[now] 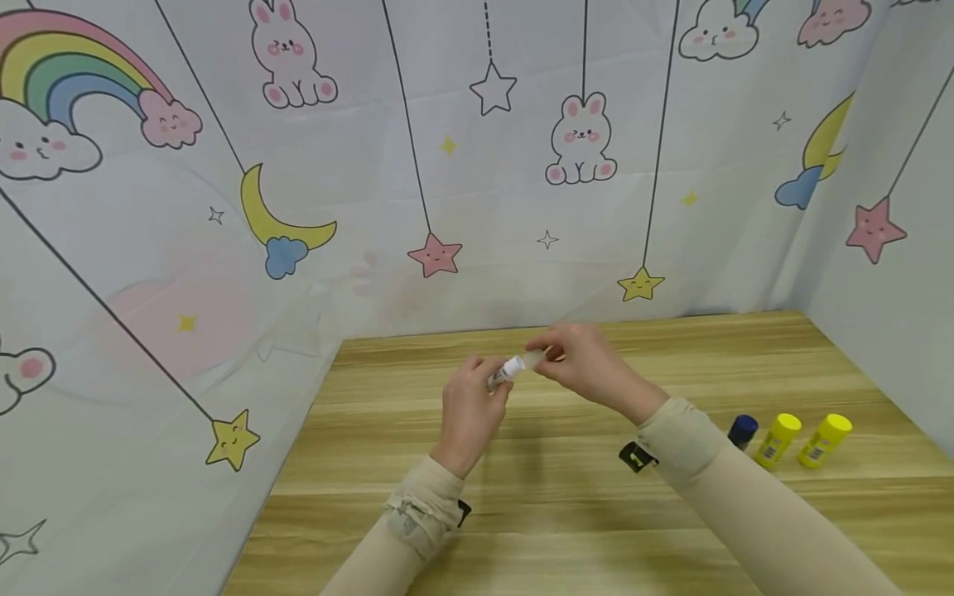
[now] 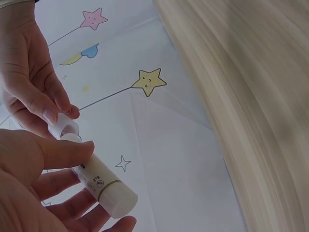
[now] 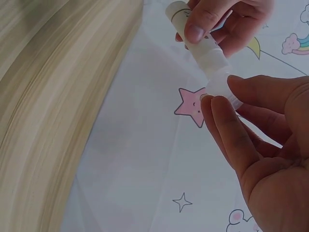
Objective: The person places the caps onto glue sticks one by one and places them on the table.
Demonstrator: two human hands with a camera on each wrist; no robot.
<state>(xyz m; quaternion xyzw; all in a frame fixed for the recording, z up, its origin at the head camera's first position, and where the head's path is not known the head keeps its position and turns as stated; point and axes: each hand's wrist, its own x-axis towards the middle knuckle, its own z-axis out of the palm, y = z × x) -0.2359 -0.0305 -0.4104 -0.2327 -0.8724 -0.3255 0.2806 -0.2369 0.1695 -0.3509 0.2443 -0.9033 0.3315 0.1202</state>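
My left hand [image 1: 469,410] grips a white glue stick [image 2: 104,183] round its body, thumb along one side and fingers beneath. The stick is tilted, its upper end pointing toward my right hand [image 1: 585,364]. Between thumb and fingertips, my right hand pinches a translucent white cap [image 3: 222,88]. In the left wrist view the cap's open mouth shows right at the stick's end, in line with it. Both hands are raised over the far half of the wooden table [image 1: 551,505].
At the right of the table stand two yellow glue sticks [image 1: 778,440] and a dark blue-capped one [image 1: 742,432], partly hidden by my right sleeve [image 1: 689,443]. A white curtain [image 1: 507,290] printed with stars and rabbits runs behind the table and along its sides.
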